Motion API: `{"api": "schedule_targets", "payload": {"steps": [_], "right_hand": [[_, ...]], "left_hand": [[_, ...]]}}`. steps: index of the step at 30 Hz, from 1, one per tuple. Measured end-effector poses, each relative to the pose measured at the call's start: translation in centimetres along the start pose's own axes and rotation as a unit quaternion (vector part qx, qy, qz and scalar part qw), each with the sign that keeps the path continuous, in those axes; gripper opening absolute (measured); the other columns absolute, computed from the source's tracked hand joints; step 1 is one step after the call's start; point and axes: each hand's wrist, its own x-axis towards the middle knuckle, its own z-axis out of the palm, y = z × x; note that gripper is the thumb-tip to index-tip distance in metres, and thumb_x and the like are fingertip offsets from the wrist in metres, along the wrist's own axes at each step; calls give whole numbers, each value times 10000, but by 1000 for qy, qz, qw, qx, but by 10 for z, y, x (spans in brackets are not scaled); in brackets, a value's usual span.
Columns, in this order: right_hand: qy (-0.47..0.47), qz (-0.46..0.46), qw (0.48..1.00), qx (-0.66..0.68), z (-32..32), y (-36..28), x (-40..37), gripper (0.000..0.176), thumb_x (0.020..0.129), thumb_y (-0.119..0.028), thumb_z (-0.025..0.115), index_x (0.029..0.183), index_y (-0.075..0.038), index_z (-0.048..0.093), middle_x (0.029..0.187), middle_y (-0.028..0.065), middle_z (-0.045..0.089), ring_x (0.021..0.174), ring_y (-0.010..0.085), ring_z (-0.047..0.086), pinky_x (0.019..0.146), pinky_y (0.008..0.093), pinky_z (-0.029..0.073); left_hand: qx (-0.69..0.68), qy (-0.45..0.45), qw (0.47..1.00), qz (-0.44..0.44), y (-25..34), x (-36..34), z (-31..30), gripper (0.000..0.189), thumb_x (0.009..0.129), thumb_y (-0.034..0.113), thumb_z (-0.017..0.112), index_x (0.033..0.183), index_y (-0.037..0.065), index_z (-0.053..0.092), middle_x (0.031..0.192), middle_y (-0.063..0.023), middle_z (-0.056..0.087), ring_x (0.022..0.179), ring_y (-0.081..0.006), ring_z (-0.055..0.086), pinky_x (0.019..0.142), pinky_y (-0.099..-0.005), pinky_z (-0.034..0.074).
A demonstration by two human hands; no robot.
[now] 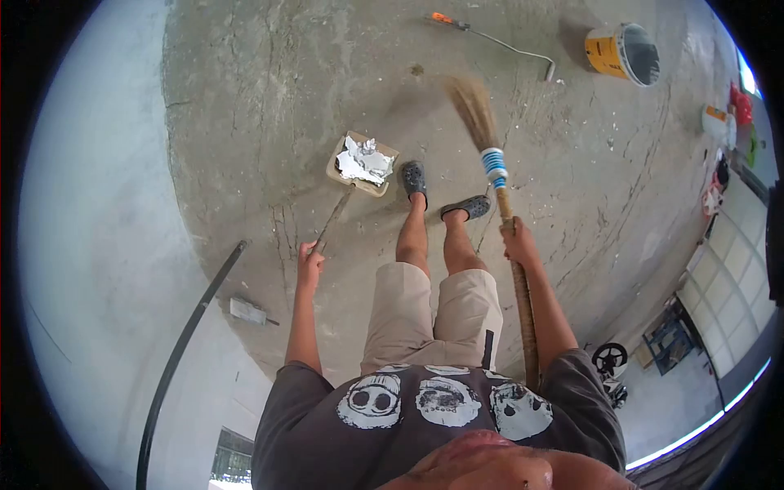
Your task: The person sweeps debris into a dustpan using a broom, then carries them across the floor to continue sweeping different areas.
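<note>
My left hand [309, 263] is closed around the handle of a dustpan [377, 189], which lies left of my feet. White and silvery scraps [364, 162] fill the pan. On the right, my right hand [518, 238] grips the long shaft of a straw broom [476, 112]. Blue and white bands wrap the broom's neck, and its bristles point away from me, slightly blurred at the tips.
A paint roller frame [506, 46] with an orange handle lies at the top. Beside it is a yellow and white bucket [604, 54]. A black pole [189, 331] and a flat tool [247, 310] are at left. A wheel [609, 359] stands lower right.
</note>
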Motion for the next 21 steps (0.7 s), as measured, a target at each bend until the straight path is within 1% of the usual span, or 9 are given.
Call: {"api": "schedule_targets", "payload": {"steps": [2, 4, 9, 12, 13, 15, 17, 19, 21], "right_hand": [[32, 19, 999, 12, -25, 25, 24, 334, 892, -281, 561, 1045, 7, 492, 657, 78, 546, 438, 168, 554, 400, 326, 460], [53, 35, 997, 37, -39, 41, 37, 336, 895, -280, 557, 1049, 11, 494, 661, 73, 546, 442, 162, 554, 404, 321, 461], [101, 61, 988, 101, -60, 49, 76, 338, 902, -281, 549, 1050, 20, 506, 679, 63, 549, 452, 147, 553, 416, 308, 465], [109, 47, 989, 92, -60, 44, 98, 340, 901, -290, 546, 1029, 22, 510, 667, 81, 561, 460, 163, 574, 420, 318, 470], [109, 28, 991, 74, -57, 40, 103, 340, 900, -288, 542, 1019, 29, 510, 669, 104, 579, 467, 188, 590, 429, 335, 478], [109, 11, 992, 60, -48, 48, 119, 340, 899, -286, 538, 1008, 35, 511, 671, 126, 597, 473, 213, 606, 437, 352, 487], [142, -72, 986, -43, -21, 83, 149, 335, 894, -268, 527, 997, 50, 506, 682, 177, 619, 496, 271, 628, 463, 392, 505], [33, 12, 999, 23, -23, 60, 117, 333, 889, -254, 510, 999, 60, 506, 712, 204, 632, 511, 301, 635, 483, 414, 516], [-51, -66, 996, -43, -1, 83, 102, 337, 889, -257, 492, 1009, 58, 504, 726, 216, 632, 523, 307, 641, 488, 421, 519]], "left_hand": [[22, -17, 1000, 8, 17, 2, 12, 332, 777, 83, 521, 1108, 104, 503, 625, 21, 414, 520, -77, 368, 458, -245, 293], [38, -32, 999, 20, 29, 3, 21, 337, 771, 71, 525, 1106, 103, 501, 626, 26, 405, 517, -74, 360, 455, -246, 289], [75, -81, 994, -3, 81, 10, 69, 336, 779, 62, 531, 1112, 96, 491, 629, 35, 386, 518, -66, 346, 456, -236, 281], [82, -117, 990, -4, 94, 16, 108, 335, 789, 71, 538, 1119, 89, 483, 633, 28, 399, 523, -69, 355, 459, -242, 287], [88, -118, 989, -3, 94, 20, 120, 335, 789, 71, 538, 1119, 89, 483, 633, 28, 399, 523, -69, 355, 459, -242, 287], [138, -133, 981, 34, 95, 26, 146, 334, 795, 73, 539, 1124, 82, 477, 640, 18, 420, 528, -74, 368, 463, -250, 297], [158, -129, 978, 34, 107, 23, 178, 337, 793, 81, 543, 1123, 76, 476, 645, 11, 430, 533, -79, 377, 470, -254, 307], [177, -128, 975, 30, 118, 24, 213, 340, 791, 88, 547, 1122, 69, 475, 649, 5, 439, 537, -84, 386, 477, -257, 317], [174, -118, 978, 1, 122, 26, 237, 366, 776, 125, 569, 1123, 57, 472, 654, 2, 438, 548, -89, 389, 493, -259, 327]]}}
